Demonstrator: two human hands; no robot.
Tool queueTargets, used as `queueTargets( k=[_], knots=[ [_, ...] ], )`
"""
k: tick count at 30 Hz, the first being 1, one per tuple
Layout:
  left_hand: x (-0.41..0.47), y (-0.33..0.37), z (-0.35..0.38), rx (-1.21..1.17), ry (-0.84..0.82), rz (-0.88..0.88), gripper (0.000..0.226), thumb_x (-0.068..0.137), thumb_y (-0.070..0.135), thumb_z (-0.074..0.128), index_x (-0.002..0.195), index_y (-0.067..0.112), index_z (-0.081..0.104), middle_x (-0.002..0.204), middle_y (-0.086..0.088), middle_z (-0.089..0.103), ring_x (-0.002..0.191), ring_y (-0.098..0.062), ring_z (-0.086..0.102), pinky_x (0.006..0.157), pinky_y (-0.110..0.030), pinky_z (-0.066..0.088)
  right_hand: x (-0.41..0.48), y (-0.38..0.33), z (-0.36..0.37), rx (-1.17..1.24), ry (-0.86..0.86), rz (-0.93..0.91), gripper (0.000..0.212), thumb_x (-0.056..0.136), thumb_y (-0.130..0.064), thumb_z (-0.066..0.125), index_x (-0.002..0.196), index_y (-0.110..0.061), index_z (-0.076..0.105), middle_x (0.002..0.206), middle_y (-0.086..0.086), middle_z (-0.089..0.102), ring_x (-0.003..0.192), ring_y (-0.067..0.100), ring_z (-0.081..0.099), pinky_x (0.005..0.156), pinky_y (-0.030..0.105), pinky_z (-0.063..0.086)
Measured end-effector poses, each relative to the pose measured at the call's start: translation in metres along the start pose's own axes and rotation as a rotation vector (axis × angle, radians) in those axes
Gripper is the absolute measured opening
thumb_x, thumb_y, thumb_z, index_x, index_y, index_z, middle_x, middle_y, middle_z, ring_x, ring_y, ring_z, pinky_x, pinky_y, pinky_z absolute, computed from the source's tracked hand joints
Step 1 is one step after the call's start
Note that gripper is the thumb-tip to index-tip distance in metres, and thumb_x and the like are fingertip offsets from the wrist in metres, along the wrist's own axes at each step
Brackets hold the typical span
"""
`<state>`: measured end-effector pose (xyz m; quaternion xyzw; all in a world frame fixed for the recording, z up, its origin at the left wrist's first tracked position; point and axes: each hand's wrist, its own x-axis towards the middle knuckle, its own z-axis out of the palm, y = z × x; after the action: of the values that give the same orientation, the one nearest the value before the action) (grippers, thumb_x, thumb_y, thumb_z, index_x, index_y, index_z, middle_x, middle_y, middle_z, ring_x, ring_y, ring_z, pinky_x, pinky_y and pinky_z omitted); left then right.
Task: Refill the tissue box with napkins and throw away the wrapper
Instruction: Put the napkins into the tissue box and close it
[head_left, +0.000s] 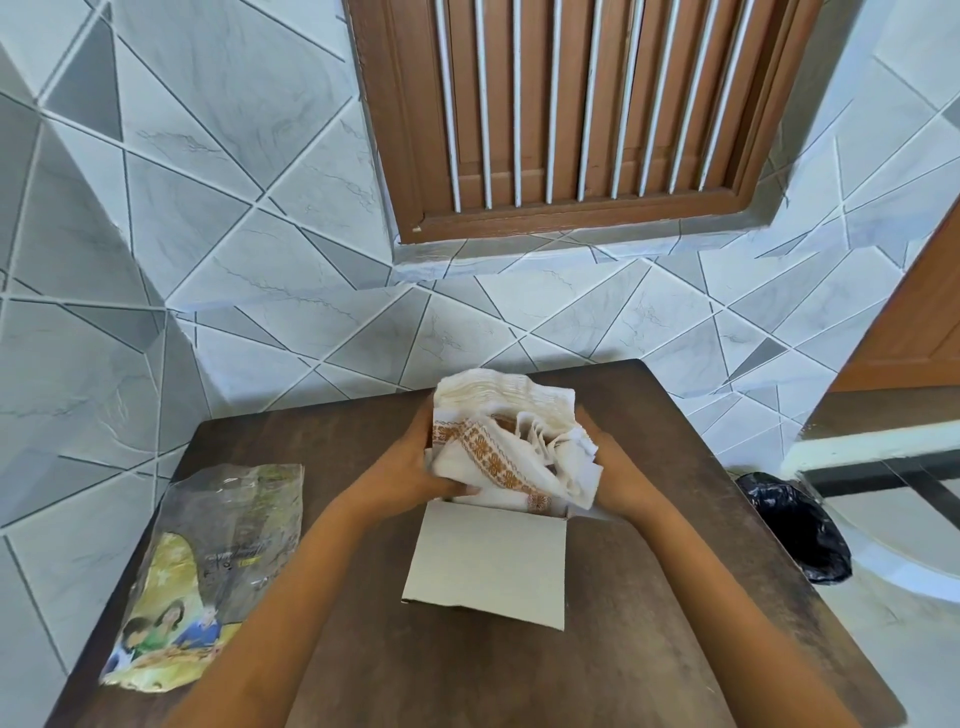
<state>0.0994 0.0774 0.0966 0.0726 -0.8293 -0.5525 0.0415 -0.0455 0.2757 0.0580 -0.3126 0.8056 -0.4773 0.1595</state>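
Note:
A stack of white napkins with a brown embroidered-looking band bulges out of the tissue box, whose grey cardboard flap lies open toward me. My left hand grips the left side of the napkins. On the right side, my right hand presses against them. The box body is mostly hidden under the napkins and my hands. The clear plastic wrapper, printed with people and yellow colours, lies flat on the brown table to the left.
A bin lined with a black bag stands on the floor just right of the table. A tiled wall rises right behind the table, with a barred brown window above.

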Motion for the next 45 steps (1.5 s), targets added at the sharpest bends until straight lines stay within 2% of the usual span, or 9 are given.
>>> queueTargets(
  k=[4, 7, 10, 14, 19, 25, 33, 38, 45],
  knots=[
    [0.002, 0.003, -0.005, 0.040, -0.046, 0.006, 0.096, 0.068, 0.006, 0.079, 0.133, 0.043, 0.019, 0.119, 0.030, 0.048, 0.105, 0.014, 0.052, 0.077, -0.016, 0.053, -0.015, -0.023, 0.000, -0.144, -0.087, -0.152, 0.058, 0.078, -0.027, 0.064, 0.126, -0.013, 0.035, 0.081, -0.017, 0.054, 0.072, 0.003, 0.057, 0.070, 0.026, 0.048],
    [0.005, -0.006, -0.004, 0.090, 0.068, 0.000, 0.067, 0.073, 0.014, 0.076, 0.126, 0.036, 0.040, 0.116, 0.023, 0.056, 0.107, 0.005, 0.055, 0.091, -0.018, 0.045, -0.018, -0.028, 0.004, -0.159, -0.075, -0.171, 0.064, 0.073, -0.034, 0.058, 0.128, -0.012, 0.033, 0.080, -0.015, 0.054, 0.069, 0.003, 0.055, 0.067, 0.023, 0.044],
    [0.006, -0.015, -0.002, 0.078, 0.104, 0.020, 0.053, 0.077, 0.012, 0.072, 0.119, 0.034, 0.048, 0.114, 0.022, 0.060, 0.103, 0.012, 0.057, 0.084, -0.010, 0.044, -0.019, -0.026, 0.002, -0.067, -0.116, -0.132, 0.075, 0.071, -0.030, 0.065, 0.133, -0.019, 0.023, 0.113, -0.003, 0.058, 0.099, 0.016, 0.061, 0.083, 0.032, 0.049],
    [0.009, -0.022, -0.003, 0.190, 0.054, 0.021, 0.053, 0.069, 0.020, 0.079, 0.116, 0.025, 0.056, 0.115, 0.008, 0.065, 0.106, -0.006, 0.060, 0.090, -0.025, 0.046, -0.014, -0.031, -0.002, 0.083, -0.171, -0.108, 0.110, 0.063, -0.016, 0.082, 0.140, -0.034, 0.005, 0.130, -0.004, 0.047, 0.116, 0.009, 0.051, 0.101, 0.024, 0.040],
    [0.010, -0.016, 0.003, 0.436, 0.044, 0.026, 0.066, 0.060, 0.045, 0.075, 0.119, 0.024, 0.051, 0.116, 0.004, 0.064, 0.110, -0.015, 0.058, 0.095, -0.033, 0.044, -0.007, -0.027, -0.001, -0.151, -0.014, -0.198, 0.062, 0.069, -0.017, 0.077, 0.126, -0.020, 0.051, 0.115, 0.003, 0.062, 0.103, 0.019, 0.059, 0.087, 0.030, 0.046],
    [0.009, -0.003, -0.003, 0.399, -0.064, -0.010, 0.120, 0.055, 0.048, 0.081, 0.141, 0.050, -0.003, 0.146, 0.005, 0.036, 0.134, -0.018, 0.035, 0.114, -0.044, 0.026, -0.009, -0.024, 0.011, -0.290, 0.073, -0.262, 0.042, 0.073, -0.021, 0.074, 0.112, -0.014, 0.062, 0.103, 0.007, 0.066, 0.092, 0.021, 0.061, 0.076, 0.032, 0.048],
    [0.024, -0.005, -0.001, 0.709, 0.010, 0.085, 0.049, 0.074, 0.031, 0.074, 0.121, 0.025, 0.060, 0.112, 0.004, 0.069, 0.095, -0.012, 0.062, 0.085, -0.024, 0.044, -0.013, -0.019, 0.012, -0.502, -0.007, -0.258, 0.046, 0.073, -0.023, 0.071, 0.117, -0.014, 0.056, 0.120, 0.006, 0.057, 0.100, 0.022, 0.057, 0.075, 0.022, 0.038],
    [0.035, -0.003, -0.005, 0.938, -0.088, 0.043, 0.041, 0.078, 0.038, 0.066, 0.118, 0.037, 0.056, 0.103, 0.002, 0.057, 0.108, -0.014, 0.043, 0.095, -0.031, 0.021, -0.009, -0.029, 0.005, -0.780, -0.061, -0.276, 0.043, 0.075, -0.033, 0.067, 0.113, -0.019, 0.054, 0.115, 0.002, 0.061, 0.099, 0.023, 0.058, 0.080, 0.027, 0.034],
    [0.037, 0.002, 0.015, 1.339, -0.168, 0.040, 0.028, 0.088, 0.034, 0.053, 0.114, 0.025, 0.058, 0.117, -0.008, 0.055, 0.121, -0.023, 0.036, 0.096, -0.040, 0.025, -0.006, -0.039, 0.026, -1.143, -0.153, -0.258, 0.032, 0.081, -0.023, 0.058, 0.112, -0.017, 0.050, 0.109, 0.004, 0.061, 0.096, 0.026, 0.061, 0.084, 0.034, 0.043]
  ],
)
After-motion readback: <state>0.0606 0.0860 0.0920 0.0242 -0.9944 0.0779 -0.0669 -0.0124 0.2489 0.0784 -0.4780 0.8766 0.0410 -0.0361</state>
